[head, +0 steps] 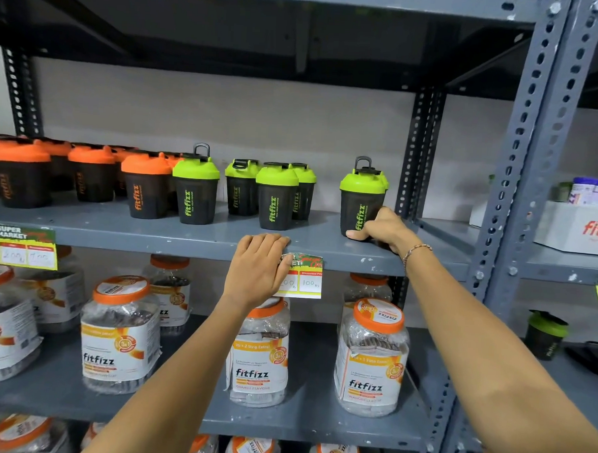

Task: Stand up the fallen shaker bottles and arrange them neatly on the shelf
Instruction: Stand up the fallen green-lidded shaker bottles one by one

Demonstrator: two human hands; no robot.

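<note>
A green-lidded black shaker bottle stands upright at the right end of the grey shelf, and my right hand grips its base. Another green-lidded shaker seems to stand right behind it. My left hand rests flat on the shelf's front edge, partly covering a price tag, holding nothing. Further left stand several more green-lidded shakers and a block of orange-lidded shakers, all upright. A gap separates the rightmost bottle from the other green ones.
The shelf below holds several clear fitfizz jars with orange lids. A perforated steel upright borders the bay on the right. Beyond it sit a white fitfizz box and one green-lidded shaker on a lower shelf.
</note>
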